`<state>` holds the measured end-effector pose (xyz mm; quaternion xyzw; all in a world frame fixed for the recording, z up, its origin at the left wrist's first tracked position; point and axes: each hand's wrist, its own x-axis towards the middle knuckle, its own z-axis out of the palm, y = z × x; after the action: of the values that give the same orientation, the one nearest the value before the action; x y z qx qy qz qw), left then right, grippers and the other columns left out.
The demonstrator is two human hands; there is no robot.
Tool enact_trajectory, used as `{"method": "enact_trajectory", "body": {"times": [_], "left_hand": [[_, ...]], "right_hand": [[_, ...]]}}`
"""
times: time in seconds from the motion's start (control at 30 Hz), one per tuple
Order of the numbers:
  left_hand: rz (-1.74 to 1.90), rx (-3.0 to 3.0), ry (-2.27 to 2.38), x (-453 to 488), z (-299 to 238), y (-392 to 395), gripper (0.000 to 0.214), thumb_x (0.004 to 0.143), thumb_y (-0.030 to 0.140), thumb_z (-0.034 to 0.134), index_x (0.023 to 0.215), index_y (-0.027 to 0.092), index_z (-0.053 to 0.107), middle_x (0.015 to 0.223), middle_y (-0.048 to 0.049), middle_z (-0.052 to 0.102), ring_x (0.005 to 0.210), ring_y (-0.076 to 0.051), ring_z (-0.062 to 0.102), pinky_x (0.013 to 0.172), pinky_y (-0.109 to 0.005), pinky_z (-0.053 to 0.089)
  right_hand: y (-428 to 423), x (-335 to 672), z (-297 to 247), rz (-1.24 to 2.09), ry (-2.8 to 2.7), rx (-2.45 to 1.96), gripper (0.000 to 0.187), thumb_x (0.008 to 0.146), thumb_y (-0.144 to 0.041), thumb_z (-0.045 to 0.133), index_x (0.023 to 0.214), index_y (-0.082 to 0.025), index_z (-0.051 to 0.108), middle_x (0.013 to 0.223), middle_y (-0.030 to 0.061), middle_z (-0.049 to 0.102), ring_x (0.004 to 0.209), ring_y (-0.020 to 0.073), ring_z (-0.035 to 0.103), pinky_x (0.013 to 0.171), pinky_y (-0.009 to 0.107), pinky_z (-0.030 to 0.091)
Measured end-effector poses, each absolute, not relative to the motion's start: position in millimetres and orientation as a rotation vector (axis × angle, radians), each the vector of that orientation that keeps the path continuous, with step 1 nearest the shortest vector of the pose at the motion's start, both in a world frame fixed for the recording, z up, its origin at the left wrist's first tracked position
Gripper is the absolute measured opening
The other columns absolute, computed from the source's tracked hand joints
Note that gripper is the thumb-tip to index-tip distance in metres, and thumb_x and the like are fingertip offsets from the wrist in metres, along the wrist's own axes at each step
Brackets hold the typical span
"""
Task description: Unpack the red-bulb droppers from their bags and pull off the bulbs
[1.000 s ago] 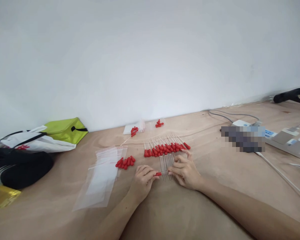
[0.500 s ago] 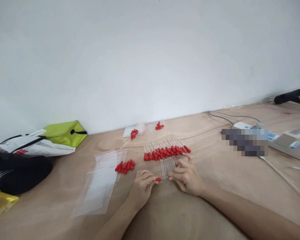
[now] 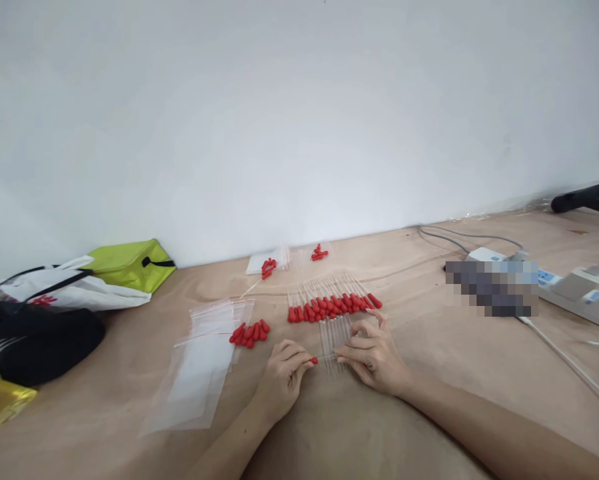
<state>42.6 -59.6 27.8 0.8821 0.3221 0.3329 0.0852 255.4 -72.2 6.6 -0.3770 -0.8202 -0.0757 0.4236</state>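
My left hand (image 3: 285,375) pinches a red rubber bulb (image 3: 314,361), mostly covered by the fingertips. A thin clear glass dropper tube (image 3: 328,358) runs sideways from the bulb to my right hand (image 3: 373,355), whose thumb and fingers grip its other end. Whether the tube sits inside the bulb is too small to tell. Under and between the hands lie several loose glass tubes (image 3: 333,333), side by side. Just beyond them is a row of droppers (image 3: 332,305) with red bulbs toward me. Left of the hands sits a pile of loose red bulbs (image 3: 250,333).
Clear zip bags (image 3: 199,373) lie flat at left. Farther back are small bags with red bulbs (image 3: 268,268). A black cap (image 3: 49,343) and a green bag (image 3: 132,267) stand far left. Power strips (image 3: 574,293) and cables occupy the right, beside a blurred-out object (image 3: 492,288).
Less of the red bulb shows past my left fingertips, and more of the tube shows beside it. Both hands stay in nearly the same place; the view has shifted slightly.
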Motion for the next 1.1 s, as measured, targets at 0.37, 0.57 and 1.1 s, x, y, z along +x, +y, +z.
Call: {"method": "enact_trajectory", "body": {"times": [0.37, 0.57, 1.1], "left_hand": [[1.012, 2.528, 1.118, 32, 37, -59, 0.019, 0.082, 0.02, 0.045, 0.072, 0.02, 0.061, 0.073, -0.0027, 0.063, 0.069, -0.015, 0.058, 0.062, -0.026, 0.048], [1.211, 2.428, 1.458, 17, 28, -47, 0.02, 0.083, 0.028, 0.044, 0.086, 0.021, 0.063, 0.082, -0.0035, 0.057, 0.073, -0.015, 0.058, 0.065, -0.027, 0.048], [1.1, 2.387, 2.084, -27, 26, -19, 0.018, 0.074, 0.035, 0.049, 0.083, 0.02, 0.054, 0.075, -0.0041, 0.063, 0.072, -0.023, 0.057, 0.065, -0.034, 0.042]], "right_hand": [[-70, 261, 7, -0.259, -1.942, -1.032, 0.02, 0.081, -0.021, 0.048, 0.079, -0.03, 0.065, 0.057, -0.0051, 0.059, 0.074, 0.0129, 0.051, 0.088, 0.04, 0.02], [-73, 268, 15, -0.207, -1.689, -1.299, 0.015, 0.081, -0.025, 0.05, 0.08, -0.025, 0.065, 0.061, -0.0029, 0.062, 0.066, 0.0119, 0.052, 0.08, 0.033, 0.023], [-79, 274, 9, -0.191, -1.838, -1.503, 0.019, 0.08, -0.023, 0.043, 0.074, -0.023, 0.061, 0.063, -0.0013, 0.063, 0.066, 0.0141, 0.053, 0.08, 0.035, 0.023]]}}
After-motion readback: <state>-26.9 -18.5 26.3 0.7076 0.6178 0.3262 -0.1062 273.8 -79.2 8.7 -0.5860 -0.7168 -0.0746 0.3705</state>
